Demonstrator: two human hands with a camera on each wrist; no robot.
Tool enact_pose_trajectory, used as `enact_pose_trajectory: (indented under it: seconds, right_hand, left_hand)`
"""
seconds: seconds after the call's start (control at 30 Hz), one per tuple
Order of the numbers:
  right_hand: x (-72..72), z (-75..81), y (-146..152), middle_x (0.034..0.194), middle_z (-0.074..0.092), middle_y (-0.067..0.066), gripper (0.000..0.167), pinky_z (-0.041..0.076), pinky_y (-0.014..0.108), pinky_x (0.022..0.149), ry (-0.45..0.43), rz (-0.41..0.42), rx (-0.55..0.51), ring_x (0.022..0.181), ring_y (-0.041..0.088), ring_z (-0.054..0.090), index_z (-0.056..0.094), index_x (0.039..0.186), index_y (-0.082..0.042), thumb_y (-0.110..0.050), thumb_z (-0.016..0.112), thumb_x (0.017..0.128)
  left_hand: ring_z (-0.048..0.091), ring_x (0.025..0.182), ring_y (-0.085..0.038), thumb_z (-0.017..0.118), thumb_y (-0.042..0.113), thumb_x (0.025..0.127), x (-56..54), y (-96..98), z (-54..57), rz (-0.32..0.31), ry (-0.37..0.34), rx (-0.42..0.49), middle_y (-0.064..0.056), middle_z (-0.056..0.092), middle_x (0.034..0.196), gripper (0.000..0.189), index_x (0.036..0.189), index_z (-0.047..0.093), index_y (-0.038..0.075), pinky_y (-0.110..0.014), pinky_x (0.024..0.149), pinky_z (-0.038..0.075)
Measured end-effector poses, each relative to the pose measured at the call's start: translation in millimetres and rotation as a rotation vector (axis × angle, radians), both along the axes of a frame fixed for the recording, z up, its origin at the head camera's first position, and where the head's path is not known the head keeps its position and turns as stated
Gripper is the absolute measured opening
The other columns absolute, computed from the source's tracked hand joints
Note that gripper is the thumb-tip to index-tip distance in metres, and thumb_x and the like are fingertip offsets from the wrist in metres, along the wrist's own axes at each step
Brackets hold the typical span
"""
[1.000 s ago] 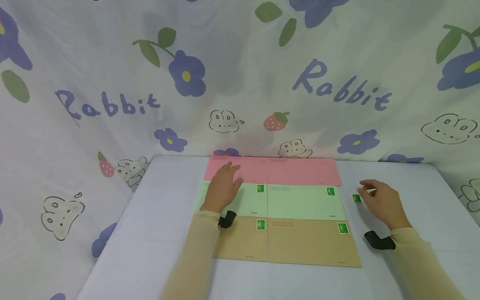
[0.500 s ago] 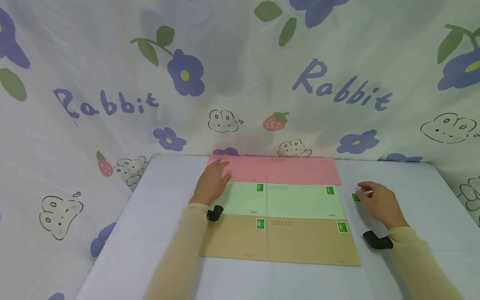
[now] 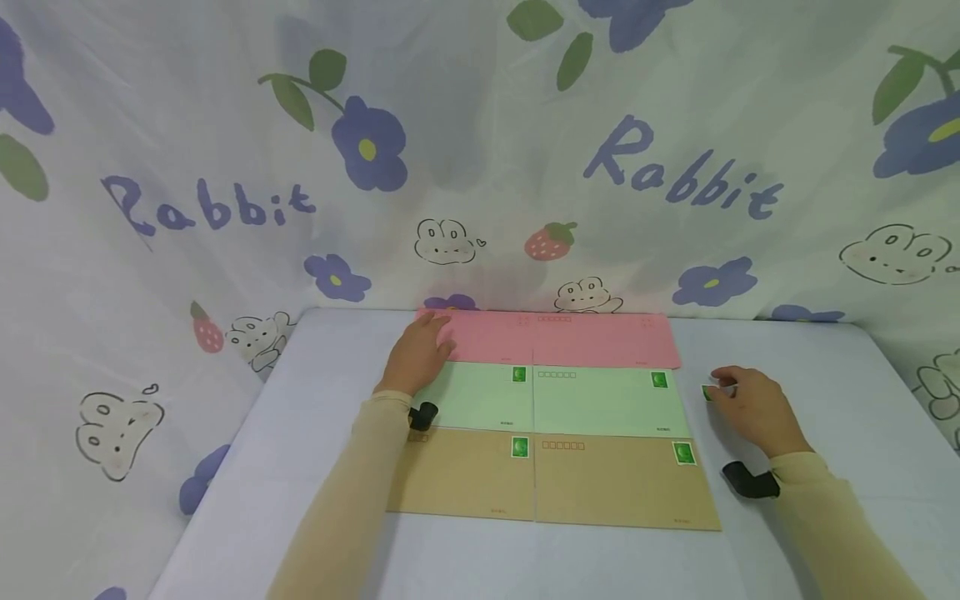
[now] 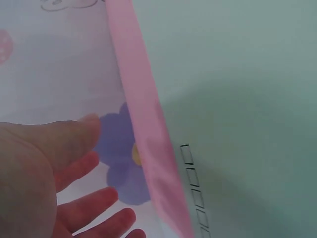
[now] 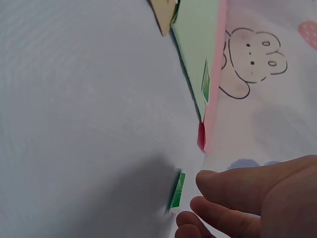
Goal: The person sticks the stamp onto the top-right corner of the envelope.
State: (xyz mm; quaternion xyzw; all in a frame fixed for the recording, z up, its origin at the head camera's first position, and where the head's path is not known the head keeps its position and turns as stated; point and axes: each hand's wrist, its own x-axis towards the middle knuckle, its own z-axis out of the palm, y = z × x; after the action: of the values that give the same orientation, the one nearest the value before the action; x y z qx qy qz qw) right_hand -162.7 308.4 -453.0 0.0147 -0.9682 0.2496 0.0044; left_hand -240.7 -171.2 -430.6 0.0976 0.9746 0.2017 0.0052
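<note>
My left hand point(image 3: 416, 354) hovers at the left end of the pink envelope point(image 3: 487, 337) and pale green envelope point(image 3: 480, 400). In the left wrist view its fingers point(image 4: 94, 203) are spread and hold nothing. To the right of the envelopes, my right hand point(image 3: 759, 408) is beside a loose green stamp point(image 3: 707, 392) on the white cloth. The right wrist view shows that stamp point(image 5: 178, 191) just beyond the loosely bent fingertips point(image 5: 205, 181), with a gap between. The hand partly covers the stamp in the head view.
Six envelopes lie in rows of two: pink at the back, green in the middle, brown point(image 3: 622, 492) in front. Green stamps point(image 3: 659, 380) sit at the upper right corners of the green and brown ones. A patterned curtain point(image 3: 480, 150) hangs behind the table.
My left hand has moved left and slightly back, uncovering more of the envelopes. My right hand has shifted slightly left, covering more of the loose stamp.
</note>
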Motion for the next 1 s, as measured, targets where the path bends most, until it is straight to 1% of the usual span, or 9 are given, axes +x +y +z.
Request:
enact_pose_trajectory:
  seconds: [0.13, 0.23, 0.37, 0.57, 0.67, 0.8, 0.9, 1.0]
  right_hand:
    - [-1.3, -1.4, -0.7, 0.107, 0.065, 0.032, 0.037, 0.053, 0.047, 0.065, -0.021, -0.001, 0.009, 0.082, 0.034, 0.062, 0.063, 0.117, 0.015, -0.014, 0.064, 0.094]
    - [-1.1, -1.2, -1.4, 0.107, 0.064, 0.033, 0.037, 0.053, 0.048, 0.065, -0.022, 0.000, 0.015, 0.082, 0.035, 0.062, 0.063, 0.117, 0.015, -0.014, 0.064, 0.094]
    - [-0.6, 0.1, -2.6, 0.107, 0.065, 0.033, 0.036, 0.052, 0.047, 0.064, -0.009, -0.002, 0.022, 0.080, 0.034, 0.062, 0.064, 0.116, 0.014, -0.013, 0.064, 0.094]
    - [0.1, 0.3, -2.7, 0.106, 0.064, 0.033, 0.036, 0.052, 0.048, 0.064, -0.016, -0.008, 0.032, 0.081, 0.035, 0.061, 0.064, 0.116, 0.015, -0.012, 0.064, 0.093]
    - [0.3, -0.4, -2.9, 0.106, 0.064, 0.033, 0.035, 0.052, 0.050, 0.065, -0.013, -0.006, 0.037, 0.083, 0.037, 0.061, 0.064, 0.115, 0.015, -0.011, 0.065, 0.092]
    - [0.5, 0.0, -2.6, 0.106, 0.064, 0.034, 0.034, 0.052, 0.053, 0.068, -0.011, 0.002, 0.038, 0.087, 0.042, 0.061, 0.064, 0.115, 0.016, -0.010, 0.065, 0.092]
    - [0.8, 0.4, -2.6, 0.107, 0.064, 0.034, 0.034, 0.052, 0.055, 0.070, -0.010, 0.009, 0.040, 0.092, 0.046, 0.061, 0.064, 0.114, 0.016, -0.009, 0.066, 0.091]
    - [0.6, -0.2, -2.3, 0.107, 0.064, 0.034, 0.034, 0.052, 0.055, 0.070, -0.020, 0.010, 0.043, 0.092, 0.046, 0.061, 0.064, 0.114, 0.015, -0.009, 0.066, 0.091]
  left_hand:
    - [0.035, 0.143, -0.043, 0.059, 0.020, 0.102, -4.2, -2.7, -5.9, 0.001, -0.010, -0.012, -0.024, 0.041, 0.153, 0.050, 0.146, 0.049, 0.000, -0.055, 0.118, 0.030]
    - [0.034, 0.144, -0.042, 0.059, 0.021, 0.102, -7.0, -4.5, -11.1, 0.009, -0.031, -0.014, -0.023, 0.042, 0.153, 0.050, 0.145, 0.050, 0.000, -0.054, 0.118, 0.029]
    - [0.033, 0.144, -0.043, 0.060, 0.022, 0.101, -11.3, -7.5, -17.6, 0.020, -0.058, -0.015, -0.026, 0.038, 0.154, 0.051, 0.145, 0.050, -0.001, -0.056, 0.118, 0.029]
    - [0.033, 0.143, -0.045, 0.062, 0.021, 0.100, -18.9, -14.5, -26.0, 0.000, -0.024, -0.055, -0.028, 0.042, 0.150, 0.051, 0.143, 0.051, -0.004, -0.057, 0.116, 0.031]
    - [0.032, 0.144, -0.045, 0.063, 0.022, 0.099, -22.0, -17.2, -27.5, 0.009, -0.025, -0.056, -0.029, 0.040, 0.152, 0.053, 0.143, 0.051, -0.004, -0.057, 0.116, 0.031]
    - [0.031, 0.145, -0.044, 0.063, 0.022, 0.099, -25.5, -17.7, -28.0, 0.035, -0.056, -0.047, -0.029, 0.034, 0.155, 0.055, 0.146, 0.048, -0.003, -0.057, 0.117, 0.030]
    - [0.031, 0.145, -0.042, 0.063, 0.022, 0.099, -27.7, -16.9, -28.0, 0.045, -0.070, -0.051, -0.028, 0.034, 0.156, 0.055, 0.146, 0.048, -0.003, -0.055, 0.118, 0.030]
    - [0.032, 0.145, -0.041, 0.063, 0.022, 0.099, -29.1, -15.7, -27.4, 0.045, -0.076, -0.066, -0.027, 0.036, 0.155, 0.055, 0.146, 0.048, -0.003, -0.054, 0.118, 0.030]
